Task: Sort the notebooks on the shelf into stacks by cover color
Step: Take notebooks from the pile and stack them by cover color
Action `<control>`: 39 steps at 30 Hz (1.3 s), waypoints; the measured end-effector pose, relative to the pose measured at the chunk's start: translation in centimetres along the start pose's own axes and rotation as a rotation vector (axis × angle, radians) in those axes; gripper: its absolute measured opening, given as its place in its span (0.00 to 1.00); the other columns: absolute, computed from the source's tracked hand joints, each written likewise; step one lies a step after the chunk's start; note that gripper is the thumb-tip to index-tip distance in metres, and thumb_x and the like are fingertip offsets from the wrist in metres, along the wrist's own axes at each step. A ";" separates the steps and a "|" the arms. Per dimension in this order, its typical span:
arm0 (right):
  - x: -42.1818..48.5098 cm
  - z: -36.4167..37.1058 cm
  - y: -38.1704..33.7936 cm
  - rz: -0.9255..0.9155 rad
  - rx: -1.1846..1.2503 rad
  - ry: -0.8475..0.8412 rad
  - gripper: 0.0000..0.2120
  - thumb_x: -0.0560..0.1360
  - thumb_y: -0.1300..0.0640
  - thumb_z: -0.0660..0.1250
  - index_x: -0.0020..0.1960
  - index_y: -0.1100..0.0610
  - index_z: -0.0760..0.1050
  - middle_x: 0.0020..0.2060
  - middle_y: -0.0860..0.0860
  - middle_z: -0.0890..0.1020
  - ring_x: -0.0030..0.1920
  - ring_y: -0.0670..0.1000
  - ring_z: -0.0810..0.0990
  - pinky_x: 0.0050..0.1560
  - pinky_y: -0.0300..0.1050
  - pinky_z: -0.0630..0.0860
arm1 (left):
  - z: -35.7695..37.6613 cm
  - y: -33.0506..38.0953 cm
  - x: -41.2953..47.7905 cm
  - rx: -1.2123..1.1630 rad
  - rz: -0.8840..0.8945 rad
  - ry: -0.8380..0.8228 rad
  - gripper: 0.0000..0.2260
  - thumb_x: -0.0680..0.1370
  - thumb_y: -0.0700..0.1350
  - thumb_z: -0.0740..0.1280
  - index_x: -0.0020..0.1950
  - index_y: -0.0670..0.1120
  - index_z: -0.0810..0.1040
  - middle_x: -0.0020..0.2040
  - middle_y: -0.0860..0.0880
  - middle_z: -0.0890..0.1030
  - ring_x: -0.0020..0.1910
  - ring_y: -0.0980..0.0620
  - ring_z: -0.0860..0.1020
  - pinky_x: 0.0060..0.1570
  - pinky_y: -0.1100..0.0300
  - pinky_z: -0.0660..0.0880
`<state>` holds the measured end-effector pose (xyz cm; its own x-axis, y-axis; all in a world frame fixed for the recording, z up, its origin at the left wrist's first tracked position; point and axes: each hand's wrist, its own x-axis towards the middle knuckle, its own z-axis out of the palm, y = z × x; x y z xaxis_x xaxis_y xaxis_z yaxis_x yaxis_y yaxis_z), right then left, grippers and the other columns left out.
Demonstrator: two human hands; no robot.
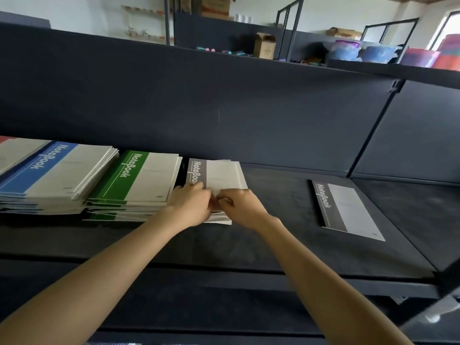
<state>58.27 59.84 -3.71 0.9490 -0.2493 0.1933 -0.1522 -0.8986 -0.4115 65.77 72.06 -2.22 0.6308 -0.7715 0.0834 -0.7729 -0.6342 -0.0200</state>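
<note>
On the dark shelf [273,202] lie notebooks in stacks. A blue-banded stack [49,170] sits at the left, with a green-banded stack [139,178] beside it. In the middle is a small grey-banded stack [219,174]. My left hand [193,205] and my right hand [240,205] meet at its near edge, fingers curled on the notebooks there; the near edge is hidden by the hands. A single grey-banded notebook [346,207] lies apart at the right.
A red-covered notebook edge [5,139] shows at the far left. The dark back panel [224,108] rises behind the stacks, with a divider post [373,128] at the right. Boxes and coloured tubs [373,52] sit on far shelves.
</note>
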 end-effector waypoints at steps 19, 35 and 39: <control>-9.2 -6.9 12.8 0.398 -0.036 0.161 0.14 0.77 0.61 0.60 0.60 0.57 0.77 0.58 0.56 0.79 0.58 0.58 0.77 0.58 0.48 0.73 | 0.7 15.5 5.2 -0.433 0.266 0.068 0.18 0.81 0.44 0.58 0.71 0.44 0.69 0.71 0.47 0.68 0.69 0.49 0.68 0.65 0.56 0.66; -15.9 -10.9 21.6 0.556 -0.279 0.058 0.18 0.80 0.54 0.57 0.68 0.55 0.70 0.64 0.54 0.75 0.61 0.57 0.74 0.56 0.44 0.70 | 2.5 26.1 7.5 -1.283 -0.201 -0.185 0.04 0.79 0.39 0.60 0.48 0.41 0.74 0.49 0.46 0.76 0.40 0.55 0.71 0.33 0.64 0.64; -15.9 -10.5 21.7 0.515 -0.363 0.024 0.17 0.80 0.53 0.55 0.65 0.56 0.72 0.62 0.54 0.76 0.58 0.57 0.76 0.54 0.45 0.70 | 2.0 26.5 7.9 -1.559 -0.417 -0.218 0.02 0.78 0.37 0.61 0.46 0.42 0.71 0.41 0.48 0.72 0.43 0.52 0.71 0.44 0.59 0.67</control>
<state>37.00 40.47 -6.38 0.7232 -0.6868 0.0726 -0.6760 -0.7255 -0.1292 50.41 49.03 -4.12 0.6945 -0.6477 -0.3133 0.2139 -0.2299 0.9494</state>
